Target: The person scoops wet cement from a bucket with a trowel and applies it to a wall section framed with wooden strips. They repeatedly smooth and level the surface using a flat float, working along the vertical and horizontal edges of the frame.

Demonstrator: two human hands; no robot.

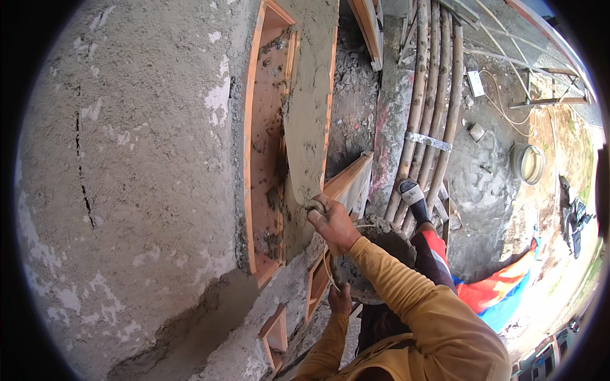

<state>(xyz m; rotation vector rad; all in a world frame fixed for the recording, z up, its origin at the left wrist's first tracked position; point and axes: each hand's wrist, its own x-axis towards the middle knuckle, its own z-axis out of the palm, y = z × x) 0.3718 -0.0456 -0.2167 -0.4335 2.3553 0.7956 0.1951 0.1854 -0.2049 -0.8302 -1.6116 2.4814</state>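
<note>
My right hand (335,223) is closed around the grip of a trowel (308,174). Its grey blade lies along a strip of wet mortar (309,82) between wooden edges, and it blends into the mortar so its outline is hard to read. Below, my left hand (340,300) is closed at the edge of a dark bucket (348,274), by its thin wire handle; whether it grips the rim or the handle I cannot tell. Grey mortar shows inside the bucket, which my right forearm partly covers.
Left of the strip stands a wooden frame recess (264,133) in a rough plastered wall (146,152). My sandalled foot (413,193) rests on bundled wooden poles (438,95). Beyond are a round bucket (528,163), a hose (502,111), orange and blue cloth (502,289) and metal scaffolding (549,101).
</note>
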